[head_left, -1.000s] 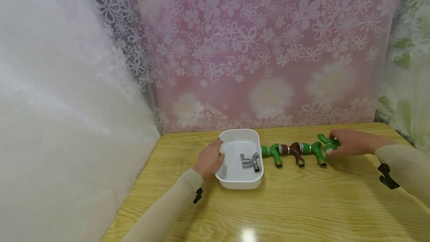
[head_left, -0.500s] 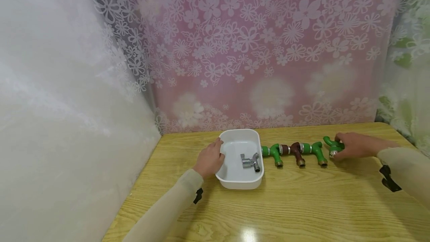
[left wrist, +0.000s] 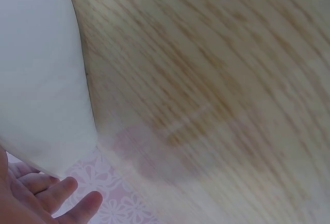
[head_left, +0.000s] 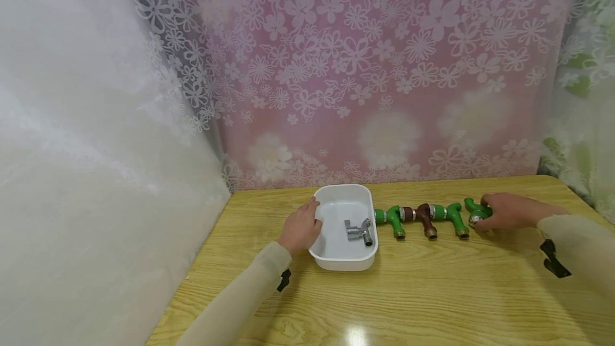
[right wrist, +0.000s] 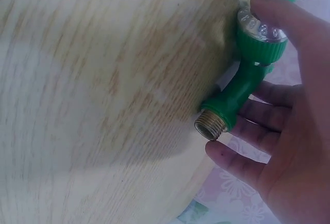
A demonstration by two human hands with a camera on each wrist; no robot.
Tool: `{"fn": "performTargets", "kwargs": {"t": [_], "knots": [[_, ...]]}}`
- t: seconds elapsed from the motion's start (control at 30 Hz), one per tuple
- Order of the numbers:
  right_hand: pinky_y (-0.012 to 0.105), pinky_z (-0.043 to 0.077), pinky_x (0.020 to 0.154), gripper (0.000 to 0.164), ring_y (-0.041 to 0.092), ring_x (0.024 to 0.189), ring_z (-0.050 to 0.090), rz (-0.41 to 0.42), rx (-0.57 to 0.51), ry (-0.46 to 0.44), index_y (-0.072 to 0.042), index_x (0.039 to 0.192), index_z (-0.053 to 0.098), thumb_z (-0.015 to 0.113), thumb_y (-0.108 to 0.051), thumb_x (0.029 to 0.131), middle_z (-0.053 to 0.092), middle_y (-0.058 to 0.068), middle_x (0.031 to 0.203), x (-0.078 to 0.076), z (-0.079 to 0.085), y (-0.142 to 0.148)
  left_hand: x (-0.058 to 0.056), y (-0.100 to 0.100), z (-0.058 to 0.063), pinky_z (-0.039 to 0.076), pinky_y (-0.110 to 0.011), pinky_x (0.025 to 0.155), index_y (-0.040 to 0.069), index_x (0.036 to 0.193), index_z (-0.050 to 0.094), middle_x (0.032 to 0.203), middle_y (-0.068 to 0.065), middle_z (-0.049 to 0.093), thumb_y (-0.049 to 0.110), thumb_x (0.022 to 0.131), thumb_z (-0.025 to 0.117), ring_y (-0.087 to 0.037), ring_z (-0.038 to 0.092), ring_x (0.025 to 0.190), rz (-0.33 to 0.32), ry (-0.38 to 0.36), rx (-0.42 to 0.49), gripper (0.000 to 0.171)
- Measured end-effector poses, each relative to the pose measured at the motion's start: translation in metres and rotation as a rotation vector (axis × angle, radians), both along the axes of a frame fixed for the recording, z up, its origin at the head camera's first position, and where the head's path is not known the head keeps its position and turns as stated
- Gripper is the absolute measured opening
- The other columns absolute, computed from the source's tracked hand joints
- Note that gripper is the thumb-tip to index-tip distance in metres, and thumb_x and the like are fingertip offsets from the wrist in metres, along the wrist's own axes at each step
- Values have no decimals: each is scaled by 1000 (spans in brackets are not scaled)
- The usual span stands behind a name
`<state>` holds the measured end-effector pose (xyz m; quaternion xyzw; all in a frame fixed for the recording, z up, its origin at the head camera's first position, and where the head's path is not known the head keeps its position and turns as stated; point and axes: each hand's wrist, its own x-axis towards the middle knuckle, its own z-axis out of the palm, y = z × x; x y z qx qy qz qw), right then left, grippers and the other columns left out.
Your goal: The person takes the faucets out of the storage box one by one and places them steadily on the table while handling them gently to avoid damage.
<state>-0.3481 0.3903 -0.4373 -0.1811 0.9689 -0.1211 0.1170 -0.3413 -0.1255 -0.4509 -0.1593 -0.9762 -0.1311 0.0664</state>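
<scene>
At the right end of a row of taps, my right hand [head_left: 511, 211] holds a green tap [head_left: 476, 209]. In the right wrist view, my thumb presses the clear, ribbed end of this green tap [right wrist: 261, 48] and my fingers lie along its far side, its threaded brass outlet exposed. The row has a green tap [head_left: 394, 220], a brown tap [head_left: 425, 220] and another green tap [head_left: 455, 220]. My left hand [head_left: 299, 227] grips the left rim of a white basin [head_left: 343, 265], thumb over the inner side. Inside the basin lies a chrome tap [head_left: 357, 232].
The wooden table [head_left: 413, 303] carries everything. A pink flowered curtain [head_left: 375, 95] hangs along its back edge, with a white sheet [head_left: 96, 175] at the left and a green-patterned one [head_left: 586, 138] at the right. The row of taps starts right beside the basin.
My right hand has shifted slightly right with the green tap, away from the row, and turned it so its clear end faces nearer me. My left hand and the basin have stayed put.
</scene>
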Motion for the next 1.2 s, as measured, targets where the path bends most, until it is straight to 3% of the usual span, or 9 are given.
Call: {"fn": "performTargets", "kwargs": {"t": [0.2, 0.53, 0.67, 0.8, 0.97, 1.2], "knots": [[58, 53, 78, 95, 43, 101, 66, 2, 43, 42, 14, 137, 47, 69, -62, 84, 63, 33, 119, 1, -2, 0, 1, 0, 0, 52, -48, 101, 8, 148, 45, 160, -13, 39, 21, 102, 47, -32, 54, 134, 0, 11, -1, 48], [62, 52, 82, 91, 48, 111, 62, 61, 41, 137, 0, 143, 51, 70, -65, 82, 61, 30, 130, 6, -6, 1, 1, 0, 0, 52, -49, 100, 9, 149, 45, 160, -13, 38, 22, 102, 47, -32, 54, 133, -11, 4, 4, 49], [57, 54, 78, 82, 52, 114, 59, 86, 49, 128, -2, 146, 51, 81, -43, 81, 58, 33, 133, 5, -7, 6, 1, 0, 0, 53, -49, 99, 9, 150, 44, 161, -13, 38, 23, 102, 47, -32, 55, 132, -9, -2, 0, 50], [52, 55, 72, 68, 47, 105, 64, 117, 97, 149, -6, 144, 56, 79, -16, 80, 64, 28, 123, 4, -8, 9, 0, 0, -1, 52, -49, 100, 9, 150, 44, 161, -12, 38, 22, 102, 47, -32, 54, 133, -4, 0, 1, 49], [48, 56, 69, 52, 32, 91, 68, 177, 142, 243, -10, 135, 65, 77, -7, 84, 70, 13, 108, 5, -7, 9, 1, 0, -2, 51, -49, 101, 9, 150, 44, 161, -12, 38, 23, 102, 47, -32, 54, 134, 2, 2, -2, 50], [52, 56, 71, 43, 39, 96, 68, 187, 159, 308, -11, 128, 70, 73, -4, 86, 71, 17, 114, 6, -3, 6, 0, 0, -1, 52, -48, 100, 9, 150, 44, 161, -13, 38, 23, 102, 47, -33, 55, 132, -2, 7, -3, 50]]}}
